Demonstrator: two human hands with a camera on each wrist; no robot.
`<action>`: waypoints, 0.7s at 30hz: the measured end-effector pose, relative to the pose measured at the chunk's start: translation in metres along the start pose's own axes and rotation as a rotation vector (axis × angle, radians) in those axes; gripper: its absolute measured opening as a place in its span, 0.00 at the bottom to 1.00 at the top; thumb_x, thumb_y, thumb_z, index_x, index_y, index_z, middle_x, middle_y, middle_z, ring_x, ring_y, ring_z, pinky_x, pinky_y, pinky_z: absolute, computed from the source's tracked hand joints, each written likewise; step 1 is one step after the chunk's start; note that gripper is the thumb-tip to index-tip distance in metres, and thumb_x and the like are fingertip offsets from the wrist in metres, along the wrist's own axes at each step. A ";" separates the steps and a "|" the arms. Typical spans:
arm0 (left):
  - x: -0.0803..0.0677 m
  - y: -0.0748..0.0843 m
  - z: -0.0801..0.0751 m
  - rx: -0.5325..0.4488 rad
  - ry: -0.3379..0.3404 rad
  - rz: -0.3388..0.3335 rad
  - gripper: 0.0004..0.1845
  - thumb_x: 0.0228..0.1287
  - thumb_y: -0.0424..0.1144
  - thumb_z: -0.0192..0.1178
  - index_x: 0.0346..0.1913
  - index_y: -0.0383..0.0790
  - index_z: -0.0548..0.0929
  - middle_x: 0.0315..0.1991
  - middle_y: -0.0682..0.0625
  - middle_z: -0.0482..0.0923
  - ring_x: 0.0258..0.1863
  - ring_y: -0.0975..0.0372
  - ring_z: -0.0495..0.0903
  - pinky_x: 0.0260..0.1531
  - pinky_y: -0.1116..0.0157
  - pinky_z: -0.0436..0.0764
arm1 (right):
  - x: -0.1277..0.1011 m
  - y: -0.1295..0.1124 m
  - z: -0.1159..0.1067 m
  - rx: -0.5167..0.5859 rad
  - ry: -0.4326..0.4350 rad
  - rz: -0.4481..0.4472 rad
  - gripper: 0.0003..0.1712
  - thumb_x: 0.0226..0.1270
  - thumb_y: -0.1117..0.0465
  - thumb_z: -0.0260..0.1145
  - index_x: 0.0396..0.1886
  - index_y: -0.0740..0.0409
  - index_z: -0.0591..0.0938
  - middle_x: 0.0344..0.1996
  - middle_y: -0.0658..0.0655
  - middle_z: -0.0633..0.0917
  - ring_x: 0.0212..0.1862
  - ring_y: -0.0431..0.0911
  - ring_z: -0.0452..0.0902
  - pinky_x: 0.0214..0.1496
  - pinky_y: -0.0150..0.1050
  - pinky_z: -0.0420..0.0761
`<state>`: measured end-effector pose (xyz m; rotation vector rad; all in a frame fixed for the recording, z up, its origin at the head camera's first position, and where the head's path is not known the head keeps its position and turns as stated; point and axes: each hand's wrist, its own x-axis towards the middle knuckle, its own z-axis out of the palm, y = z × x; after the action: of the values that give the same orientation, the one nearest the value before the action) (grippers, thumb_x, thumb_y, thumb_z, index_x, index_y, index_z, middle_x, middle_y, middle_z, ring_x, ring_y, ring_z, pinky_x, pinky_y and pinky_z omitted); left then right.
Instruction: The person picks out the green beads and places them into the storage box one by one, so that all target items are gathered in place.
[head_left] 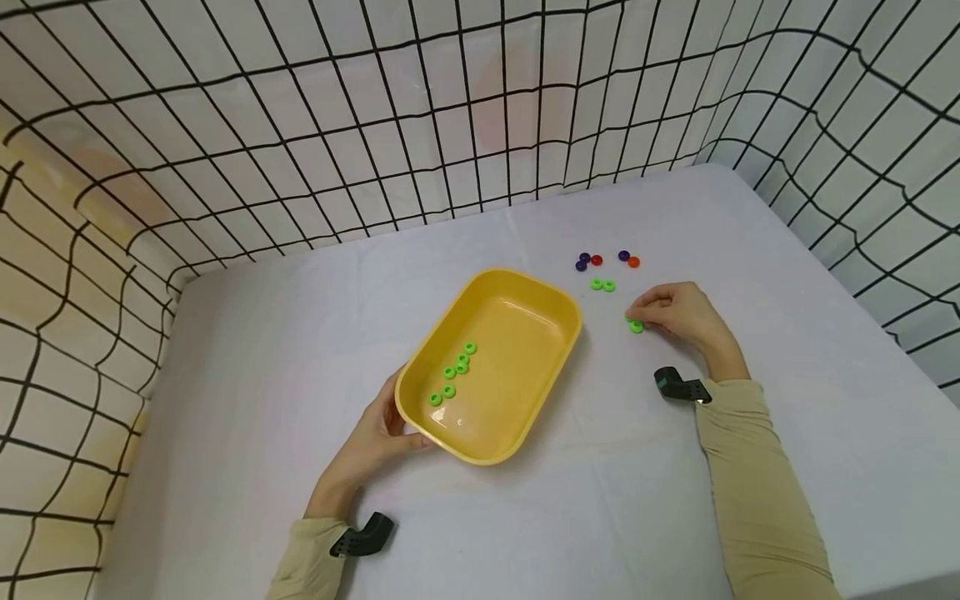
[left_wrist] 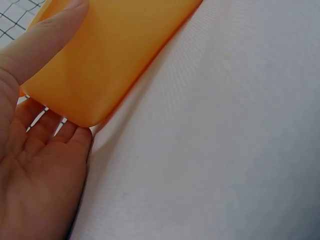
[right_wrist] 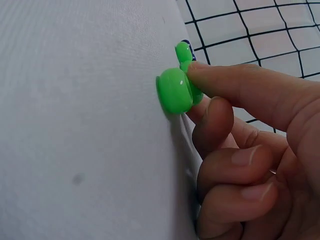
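My left hand (head_left: 375, 433) grips the near left corner of a yellow plastic tray (head_left: 513, 362), thumb along one outer wall and fingers round the other. Several green ring-shaped beads (head_left: 449, 372) lie inside, along the tray's left side. Right of the tray, my right hand (head_left: 678, 312) pinches a green bead (right_wrist: 197, 95) low at the white cloth; its fingertips partly cover it. Right beside it sits another green bead (right_wrist: 174, 94), larger in the right wrist view. The remaining fingers of this hand are curled.
Beyond the right hand lie two green beads (head_left: 603, 285), several purple beads (head_left: 582, 262), a red bead (head_left: 596, 260) and an orange bead (head_left: 633, 262). Black wire mesh (head_left: 465, 108) stands along the back and both sides of the white-covered table (head_left: 247, 358).
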<state>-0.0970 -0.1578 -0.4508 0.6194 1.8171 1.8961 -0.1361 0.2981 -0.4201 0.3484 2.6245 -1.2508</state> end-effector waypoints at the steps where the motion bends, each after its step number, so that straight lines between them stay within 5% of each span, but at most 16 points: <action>1: 0.000 0.000 0.000 0.000 -0.001 0.004 0.52 0.43 0.25 0.70 0.71 0.50 0.53 0.70 0.51 0.52 0.69 0.58 0.52 0.63 0.70 0.60 | 0.000 0.000 0.000 -0.011 -0.005 -0.004 0.24 0.55 0.50 0.69 0.43 0.64 0.79 0.22 0.49 0.81 0.27 0.41 0.70 0.27 0.31 0.72; 14: -0.002 0.001 -0.002 -0.010 -0.007 0.024 0.51 0.44 0.24 0.69 0.71 0.49 0.53 0.70 0.49 0.52 0.68 0.56 0.52 0.64 0.70 0.60 | 0.002 -0.010 0.008 -0.081 0.034 0.049 0.28 0.52 0.44 0.69 0.41 0.64 0.80 0.21 0.51 0.78 0.33 0.48 0.68 0.31 0.34 0.68; 21: -0.001 0.014 0.001 0.002 -0.012 0.021 0.50 0.45 0.22 0.68 0.71 0.46 0.53 0.70 0.48 0.53 0.68 0.55 0.52 0.65 0.69 0.58 | 0.001 -0.013 0.008 -0.111 0.041 0.078 0.30 0.52 0.42 0.68 0.41 0.65 0.80 0.23 0.52 0.78 0.37 0.50 0.66 0.35 0.37 0.67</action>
<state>-0.0956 -0.1584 -0.4367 0.6510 1.8124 1.9003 -0.1399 0.2839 -0.4160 0.4565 2.6731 -1.0802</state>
